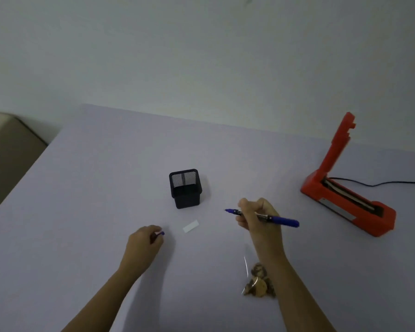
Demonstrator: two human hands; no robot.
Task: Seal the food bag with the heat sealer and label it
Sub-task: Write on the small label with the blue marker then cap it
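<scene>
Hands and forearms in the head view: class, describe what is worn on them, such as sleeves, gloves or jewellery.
Both forearms are bare up to the frame's bottom edge; no sleeves show. The left hand and right hand wear no gloves, and no watch, ring or bracelet is visible.

Black mesh cup (185, 188), glossy clear bag (254, 279).

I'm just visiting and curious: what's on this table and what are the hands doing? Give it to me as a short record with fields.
right hand: holds an uncapped blue marker, tip pointing left
left hand: closed on the marker cap
label: small white strip, flat on the table, between the hands
pen holder: black mesh, upright, behind the label
heat sealer: red, arm raised, far right
food bag: clear, beside the right forearm
</scene>
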